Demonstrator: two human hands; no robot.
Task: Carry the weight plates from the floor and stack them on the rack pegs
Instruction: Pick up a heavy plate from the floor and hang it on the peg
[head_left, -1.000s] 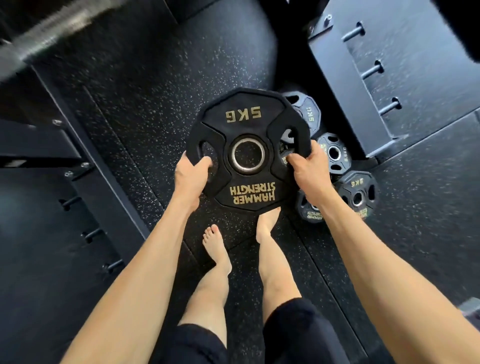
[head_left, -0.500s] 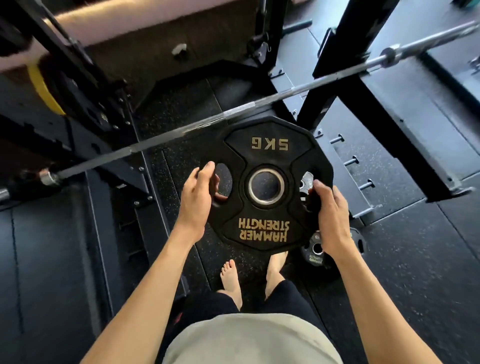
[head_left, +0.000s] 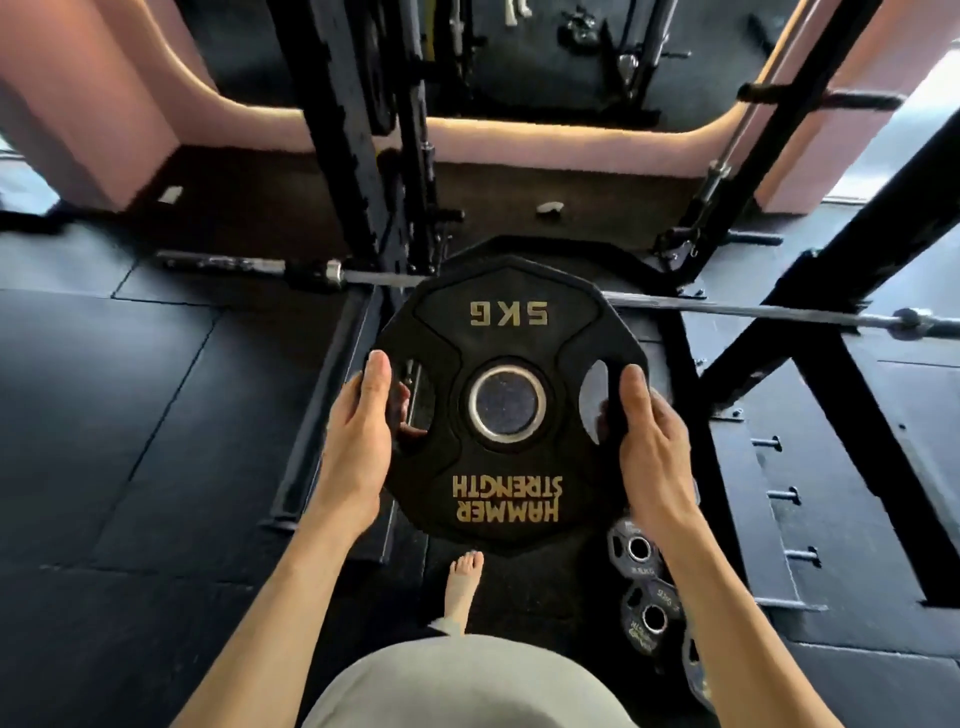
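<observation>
Head view, looking down past the person's chest and forearms. A black weight plate (head_left: 506, 410) is held flat in the air in front of the body, above the dark speckled rubber floor (head_left: 130, 441). Gold lettering on its face appears upside down to the camera: "5KG" along the far edge and "HAMMER STRENGTH" in two lines along the near edge. A silver metal ring lines the plate's centre hole.

The left hand (head_left: 358, 441) grips the plate's left rim, thumb on top and fingers curled up through the left grip slot. The right hand (head_left: 649, 441) clasps the right rim beside the right slot, thumb lying along the top face and fingers wrapped underneath. The plate sits squarely between the two hands, its centre hole midway between them.

Beyond the plate, a steel barbell (head_left: 753, 312) runs across the frame, passing behind the plate's far edge. Black rack uprights (head_left: 343, 130) rise behind it. At right, a low black rack beam carries short pegs (head_left: 784, 495) in a row.

On the floor under the right forearm lie smaller plates (head_left: 644, 608) with gold writing too blurred to read. One bare foot (head_left: 462, 587) shows below the held plate.
</observation>
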